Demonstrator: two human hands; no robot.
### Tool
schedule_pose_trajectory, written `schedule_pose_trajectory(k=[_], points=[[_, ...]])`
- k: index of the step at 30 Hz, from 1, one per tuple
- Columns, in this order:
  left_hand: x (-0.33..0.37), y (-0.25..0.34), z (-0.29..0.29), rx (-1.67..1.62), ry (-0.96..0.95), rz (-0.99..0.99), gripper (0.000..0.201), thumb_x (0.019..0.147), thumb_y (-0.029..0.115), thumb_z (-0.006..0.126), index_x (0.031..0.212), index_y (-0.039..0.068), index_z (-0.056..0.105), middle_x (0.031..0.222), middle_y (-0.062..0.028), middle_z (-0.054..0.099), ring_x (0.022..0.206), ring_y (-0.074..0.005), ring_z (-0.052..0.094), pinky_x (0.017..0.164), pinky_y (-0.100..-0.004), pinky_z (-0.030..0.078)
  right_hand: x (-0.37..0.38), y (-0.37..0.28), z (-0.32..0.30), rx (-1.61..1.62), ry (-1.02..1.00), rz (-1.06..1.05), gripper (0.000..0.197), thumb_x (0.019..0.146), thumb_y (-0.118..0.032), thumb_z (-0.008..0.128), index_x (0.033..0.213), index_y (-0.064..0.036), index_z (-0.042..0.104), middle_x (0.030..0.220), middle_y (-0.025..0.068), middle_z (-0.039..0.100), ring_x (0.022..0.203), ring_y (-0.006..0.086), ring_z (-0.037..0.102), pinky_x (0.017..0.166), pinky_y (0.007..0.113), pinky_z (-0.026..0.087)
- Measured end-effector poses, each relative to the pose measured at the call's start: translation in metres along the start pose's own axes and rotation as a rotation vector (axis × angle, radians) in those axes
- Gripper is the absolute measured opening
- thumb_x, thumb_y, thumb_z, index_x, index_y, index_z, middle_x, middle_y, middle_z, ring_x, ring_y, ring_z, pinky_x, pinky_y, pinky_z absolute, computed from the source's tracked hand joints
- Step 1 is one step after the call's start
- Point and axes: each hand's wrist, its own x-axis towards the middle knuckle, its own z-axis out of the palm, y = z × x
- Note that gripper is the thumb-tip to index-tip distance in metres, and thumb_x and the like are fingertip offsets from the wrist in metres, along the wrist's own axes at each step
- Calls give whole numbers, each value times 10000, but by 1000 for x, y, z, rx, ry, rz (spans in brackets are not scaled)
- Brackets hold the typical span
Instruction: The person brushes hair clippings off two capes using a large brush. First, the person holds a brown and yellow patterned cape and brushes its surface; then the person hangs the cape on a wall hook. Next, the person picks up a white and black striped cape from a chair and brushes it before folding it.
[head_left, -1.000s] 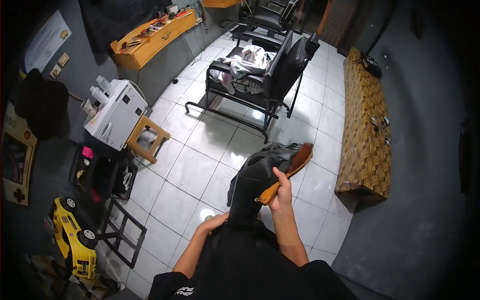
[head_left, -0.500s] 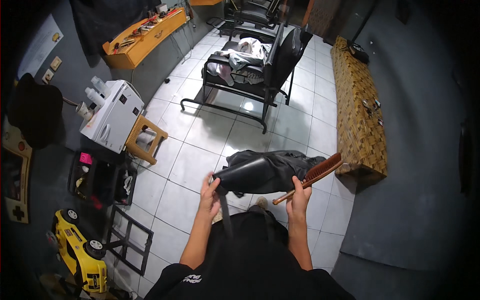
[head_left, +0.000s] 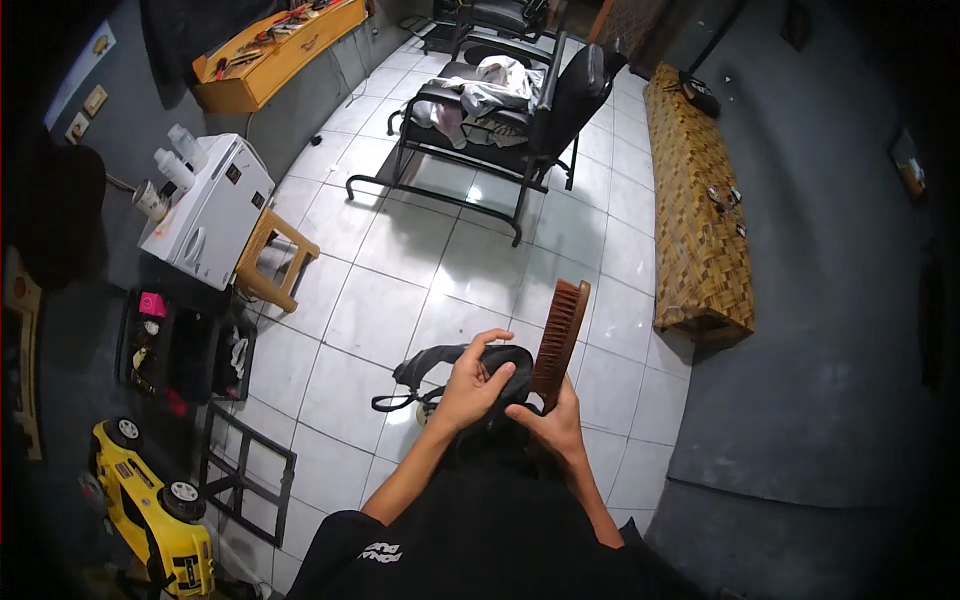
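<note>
Head view, and I see the right hand (head_left: 553,425) wrapped around the handle end of a brown-bristled brush (head_left: 558,335), which stands nearly upright in front of the person's chest, over the tiled floor (head_left: 350,320). Half a second ago that brush slanted off to the right and the black bag (head_left: 522,360) was stretched sideways between both hands; now the bag is bunched close to the body, its strap (head_left: 430,362) trailing out to the left. The left hand (head_left: 475,392) has left the bag's far end and lies on it, thumb and forefinger apart; I can't tell how firmly it grips. To my eye, the turn brings the bristles to face the bag, though whether they touch is unclear.
</note>
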Motion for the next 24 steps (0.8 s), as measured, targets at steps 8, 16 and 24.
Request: schedule_pose_trajectory(k=[8,16,24], points=[[-53,15,-48,22,87,-238,632,849,-35,586,1388,114,291,934,-67,588,753,-72,575,597,-195,466,1,-3,26,-105,2,251,178,736,36,627,903,23,567,671,89,616,516,166,615,462,288,484],[-127,-36,-141,1183,103,-868,571,819,130,612,1336,56,383,1120,-245,571,970,-377,600,798,-427,489,27,9,13,-337,86,149,196,737,5,603,929,30,575,681,95,614,585,183,630,513,298,501],[-36,-51,-50,535,-3,-90,417,964,329,454,1157,-28,554,1002,-128,647,954,-208,610,858,-299,448,16,6,-6,-161,-2,156,131,780,17,573,910,26,556,693,134,632,648,196,658,532,324,498]])
